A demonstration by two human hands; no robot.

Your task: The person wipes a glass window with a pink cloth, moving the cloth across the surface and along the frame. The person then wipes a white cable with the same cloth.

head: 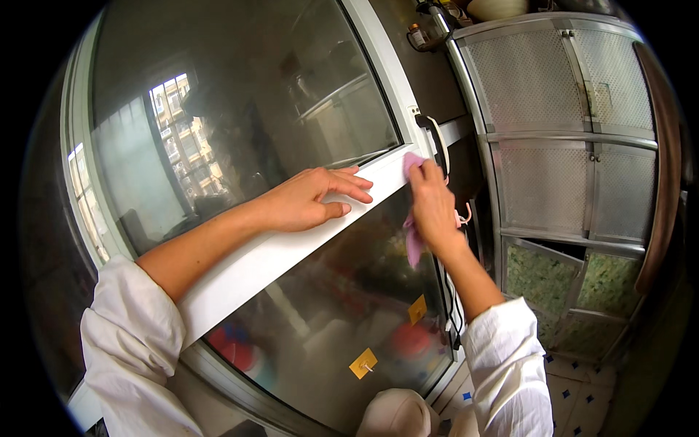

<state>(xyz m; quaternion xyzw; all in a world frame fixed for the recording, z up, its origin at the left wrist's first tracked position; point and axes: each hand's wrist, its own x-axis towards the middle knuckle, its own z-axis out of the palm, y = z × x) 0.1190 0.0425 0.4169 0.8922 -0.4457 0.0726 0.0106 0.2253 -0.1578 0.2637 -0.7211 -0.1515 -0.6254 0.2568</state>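
A pink cloth (413,248) is bunched under my right hand (432,205), pressed to the right end of the white crossbar (246,273) of a glass-paned door. Part of the cloth hangs down over the lower glass pane (327,306). My left hand (311,199) lies over the middle of the same crossbar, fingers apart and pointing right, with nothing in it. Above the bar is the upper glass pane (246,82), which reflects a window and buildings. A curved door handle (437,145) stands just above and right of my right hand.
Yellow adhesive hooks (362,362) stick to the lower pane. Black cables (452,306) and a pink hook (465,214) hang along the door's right edge. A metal-framed cabinet (568,136) stands at the right, one lower door (540,273) ajar. Floor tiles (573,399) show below.
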